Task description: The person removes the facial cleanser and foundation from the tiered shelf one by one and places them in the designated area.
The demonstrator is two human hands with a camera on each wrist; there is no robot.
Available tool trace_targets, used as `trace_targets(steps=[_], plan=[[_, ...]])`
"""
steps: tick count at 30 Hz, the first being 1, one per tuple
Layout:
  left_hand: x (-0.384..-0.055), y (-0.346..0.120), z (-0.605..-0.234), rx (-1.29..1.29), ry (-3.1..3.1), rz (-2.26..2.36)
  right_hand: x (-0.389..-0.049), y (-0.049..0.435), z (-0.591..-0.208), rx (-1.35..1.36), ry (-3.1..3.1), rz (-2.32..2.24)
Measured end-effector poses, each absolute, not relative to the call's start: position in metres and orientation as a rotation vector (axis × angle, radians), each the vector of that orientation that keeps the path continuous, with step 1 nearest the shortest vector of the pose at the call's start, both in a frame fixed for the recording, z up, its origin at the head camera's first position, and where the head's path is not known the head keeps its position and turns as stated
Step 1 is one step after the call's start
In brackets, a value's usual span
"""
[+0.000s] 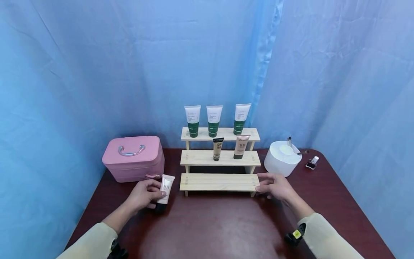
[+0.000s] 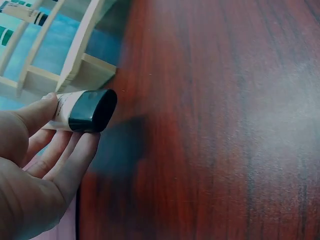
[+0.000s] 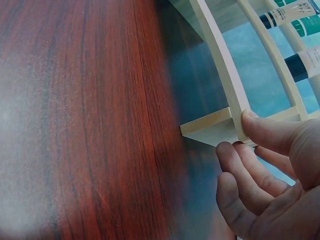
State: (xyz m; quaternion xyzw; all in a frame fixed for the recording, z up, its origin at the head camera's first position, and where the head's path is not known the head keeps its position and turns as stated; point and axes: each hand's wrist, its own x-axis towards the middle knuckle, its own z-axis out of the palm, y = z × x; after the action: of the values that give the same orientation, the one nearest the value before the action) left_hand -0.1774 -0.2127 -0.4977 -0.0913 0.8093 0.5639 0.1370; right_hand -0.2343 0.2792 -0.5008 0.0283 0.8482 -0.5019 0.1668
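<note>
Left hand point(image 1: 146, 194) has BB tube point(image 1: 166, 185) pinched between thumb and fingers, narrow grip. Tube is tilted, black cap point(image 2: 94, 111) down, off the worktop point(image 1: 220, 226), cap's shadow on the wood. Position: left of the stand's lowest step, near pink case's right front corner.

Right hand point(image 1: 273, 185) pinches right end of the lowest step of wooden stand point(image 1: 220, 182), thumb on the board, fingertips at and below its end; narrow grip, two outer fingers curled loose.

Stand sits at middle of worktop's back edge, three steps. Top step: three green-and-white tubes point(image 1: 213, 120), two toward left end, one toward right end. Middle step: small gold tube point(image 1: 218, 148) with black top near center, second BB tube point(image 1: 241, 146) to its right, both upright. Lowest step: bare board.

Pink case point(image 1: 132, 154), silver handle, at worktop's back left corner. White container point(image 1: 281, 162) right of stand by back edge, slim handles sticking up from it. Small dark bottle point(image 1: 312, 163), white cap, near back right corner. Blue curtain point(image 1: 194, 64) behind worktop.
</note>
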Motion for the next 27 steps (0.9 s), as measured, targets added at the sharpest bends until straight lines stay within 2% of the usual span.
trace_targets(steps=[27], plan=[[-0.177,-0.205,-0.512,-0.323,2.444,1.551,-0.233,0.277,-0.499,0.102,2.429,-1.423]])
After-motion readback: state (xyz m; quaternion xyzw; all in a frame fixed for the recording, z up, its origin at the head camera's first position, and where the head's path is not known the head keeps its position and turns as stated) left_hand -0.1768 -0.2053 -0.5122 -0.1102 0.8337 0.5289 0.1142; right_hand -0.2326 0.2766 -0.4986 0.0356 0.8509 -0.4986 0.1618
